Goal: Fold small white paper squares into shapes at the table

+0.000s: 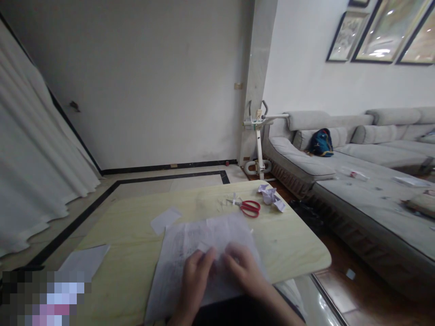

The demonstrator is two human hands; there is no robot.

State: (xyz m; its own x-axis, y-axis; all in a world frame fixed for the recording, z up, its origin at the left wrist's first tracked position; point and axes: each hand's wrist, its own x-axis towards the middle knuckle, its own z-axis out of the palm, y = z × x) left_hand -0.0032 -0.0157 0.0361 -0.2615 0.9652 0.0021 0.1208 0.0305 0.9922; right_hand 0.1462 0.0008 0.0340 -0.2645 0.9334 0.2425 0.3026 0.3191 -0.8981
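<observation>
A large white sheet of paper lies on the pale wooden table right in front of me. Both hands rest on its near part, close together. My left hand has its fingers curled and pinched on the paper near a small fold. My right hand is bent beside it, fingertips pressing on the same sheet. Red-handled scissors lie farther back on the table, out of reach of both hands. A crumpled folded paper piece sits beside the scissors near the far right edge.
A small white paper scrap and another sheet lie on the table's left side. A grey sofa with a blue bag stands to the right, an exercise bike behind the table, white curtains on the left.
</observation>
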